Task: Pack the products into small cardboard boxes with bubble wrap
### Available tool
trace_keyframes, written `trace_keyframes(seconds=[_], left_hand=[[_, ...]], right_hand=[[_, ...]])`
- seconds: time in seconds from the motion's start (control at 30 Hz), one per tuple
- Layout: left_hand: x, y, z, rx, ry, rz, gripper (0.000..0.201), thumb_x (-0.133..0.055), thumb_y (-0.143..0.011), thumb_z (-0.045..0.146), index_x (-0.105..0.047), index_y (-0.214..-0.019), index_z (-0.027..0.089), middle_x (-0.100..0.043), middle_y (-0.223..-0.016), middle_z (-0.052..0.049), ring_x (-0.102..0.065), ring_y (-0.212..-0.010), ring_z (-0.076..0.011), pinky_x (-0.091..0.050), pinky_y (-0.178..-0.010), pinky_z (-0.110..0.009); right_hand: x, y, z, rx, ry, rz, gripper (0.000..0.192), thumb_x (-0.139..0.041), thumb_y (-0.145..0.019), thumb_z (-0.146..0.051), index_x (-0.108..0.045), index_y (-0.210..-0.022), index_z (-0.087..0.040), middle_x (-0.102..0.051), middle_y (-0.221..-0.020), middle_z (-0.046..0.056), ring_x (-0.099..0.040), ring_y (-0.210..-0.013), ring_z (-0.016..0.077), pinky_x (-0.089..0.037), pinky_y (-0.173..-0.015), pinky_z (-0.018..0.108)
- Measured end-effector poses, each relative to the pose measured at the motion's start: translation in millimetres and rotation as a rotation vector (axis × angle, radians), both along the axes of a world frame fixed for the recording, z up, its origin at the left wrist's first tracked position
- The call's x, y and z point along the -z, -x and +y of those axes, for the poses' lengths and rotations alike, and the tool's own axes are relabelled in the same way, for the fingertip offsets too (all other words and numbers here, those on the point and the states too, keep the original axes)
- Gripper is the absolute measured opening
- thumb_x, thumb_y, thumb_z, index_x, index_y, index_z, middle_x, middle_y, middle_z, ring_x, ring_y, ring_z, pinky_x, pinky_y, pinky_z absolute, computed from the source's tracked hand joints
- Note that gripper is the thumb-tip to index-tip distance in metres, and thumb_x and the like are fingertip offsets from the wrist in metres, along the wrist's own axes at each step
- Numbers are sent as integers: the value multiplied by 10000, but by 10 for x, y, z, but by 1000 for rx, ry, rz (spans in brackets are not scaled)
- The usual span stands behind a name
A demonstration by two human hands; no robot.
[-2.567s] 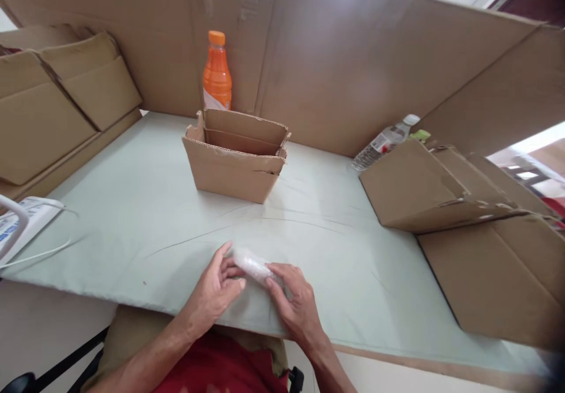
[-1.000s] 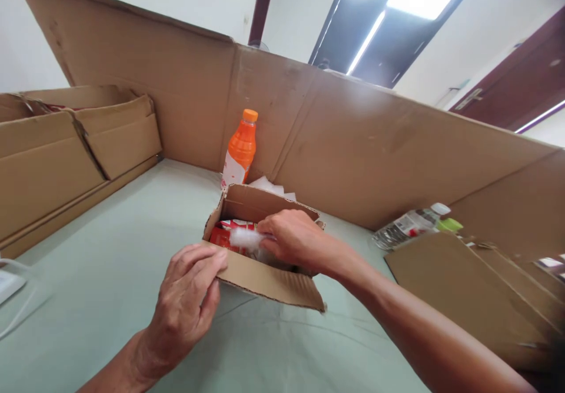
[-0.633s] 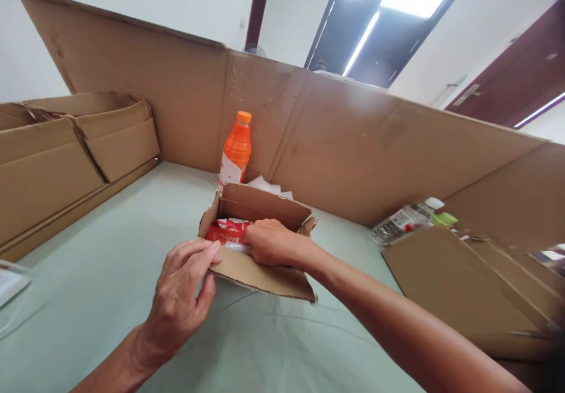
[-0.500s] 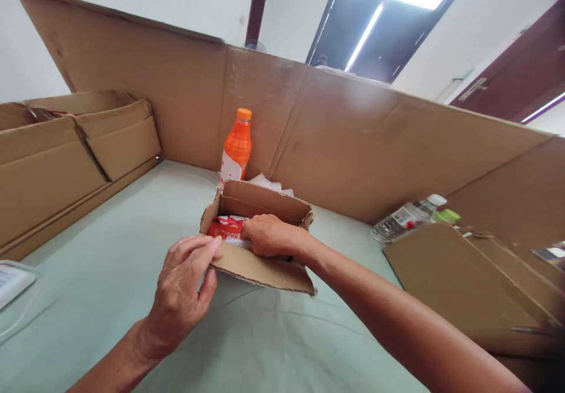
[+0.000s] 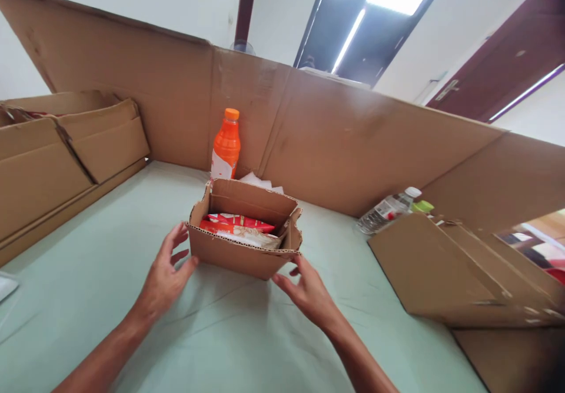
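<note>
A small open cardboard box (image 5: 233, 255) sits in the middle of the green-covered table. Inside it lie red and white snack packets (image 5: 247, 237), partly hidden by the front wall. My left hand (image 5: 170, 269) is at the box's left front corner, fingers along the side and thumb at the front face. At the right front corner, my right hand (image 5: 306, 290) has its thumb on the front and its fingers curled behind the corner. Just behind the box stands an upright orange drink bottle (image 5: 226, 146).
A tall cardboard partition (image 5: 344, 140) runs along the back. Larger cardboard boxes stand at the left (image 5: 39, 157) and right (image 5: 432, 269). Beside the right one, a clear water bottle (image 5: 386, 210) leans near a green cap (image 5: 422, 206). White sheets (image 5: 260, 182) lie behind the small box.
My right hand has come out of the box to its right front corner. The front flap now stands up as a wall, and my left hand has moved from the flap to the left corner.
</note>
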State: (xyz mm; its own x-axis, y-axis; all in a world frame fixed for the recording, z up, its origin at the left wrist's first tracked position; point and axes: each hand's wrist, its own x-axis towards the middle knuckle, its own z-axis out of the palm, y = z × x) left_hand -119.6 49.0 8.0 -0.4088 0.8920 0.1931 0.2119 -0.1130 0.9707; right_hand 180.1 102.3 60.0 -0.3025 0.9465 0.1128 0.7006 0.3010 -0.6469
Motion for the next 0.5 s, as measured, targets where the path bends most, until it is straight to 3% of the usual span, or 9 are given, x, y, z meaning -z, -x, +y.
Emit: trace_keyframes(seconds=[0.07,0.13,0.2,0.3,0.4,0.5], left_hand=[[-30,-117,175,46,14,-62,642,-644,-844,407,-466,-1401,142,-597,-1354,-185,-604,-1228,-288,-541,-985,-456],[-64,-268,256,58,5,-66,611,-648,-823,394,-501,-1347,116,-643,-1274,-173,-643,-1152,-273,-547,-971,-439],[-58,-433,191,106,-23,-40,578,-639,-833,350,-503,-1353,137,-634,-1305,-154,-640,-1163,-253,-541,-984,-410],[15,-629,-148,278,-13,-26,523,-594,-886,302,-503,-1384,172,-611,-1363,-139,-642,-1184,-234,-550,-979,-368],[58,-663,-533,328,13,58,469,-595,-903,361,-571,-1343,201,-648,-1314,-128,-649,-1177,-250,-562,-961,-367],[59,-599,-744,262,33,185,468,-651,-856,490,-640,-1240,224,-669,-1272,-118,-707,-977,-232,-604,-802,-331]], right_hand=[[59,204,57,24,0,-8,393,-551,-840,-390,-591,-1157,-159,-729,-1030,114,-655,-738,207,-548,-693,358],[42,229,7,83,-42,-23,298,-535,-839,-338,-597,-1075,-168,-723,-923,84,-639,-686,202,-544,-676,355],[59,36,-219,125,-105,-23,235,-537,-846,-324,-611,-1020,-184,-718,-912,84,-653,-695,213,-552,-669,356],[234,-495,-859,183,-182,-27,232,-583,-870,-371,-646,-1026,-210,-727,-1009,114,-696,-814,265,-579,-712,382],[471,-949,-1576,250,-174,-39,430,-675,-838,-465,-641,-1199,-235,-719,-1139,133,-701,-985,338,-588,-832,452],[642,-1110,-1953,317,-120,86,907,-701,-770,-644,-400,-1518,-230,-570,-1426,171,-598,-1241,404,-545,-971,517]])
